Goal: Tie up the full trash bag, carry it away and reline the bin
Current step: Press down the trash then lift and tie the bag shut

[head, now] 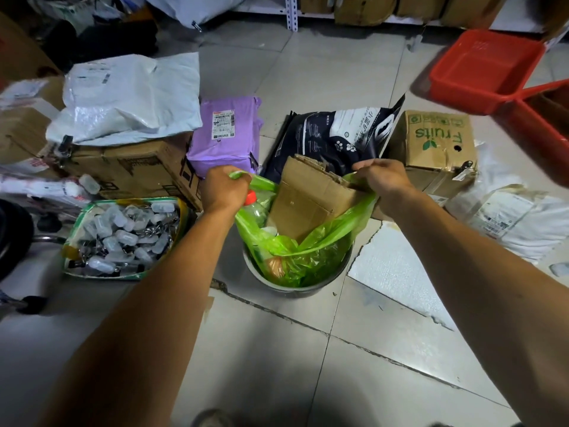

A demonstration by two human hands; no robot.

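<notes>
Green trash bag [311, 248] sitting in the round bin [295, 286] on the tiled floor [277, 349], stuffed with a folded cardboard piece [308, 198] and a red-capped bottle [251, 204] sticking out the top. Left hand [223, 188] fisted tight on the bag's left rim corner, right hand [383, 177] pinched closed on the right rim corner, both raised just above the bin. Beyond the bin: purple parcel [226, 134], dark printed bag [335, 137], "Fruits" carton [437, 146]; left of the bin, tray of small clear tags [123, 235].
</notes>
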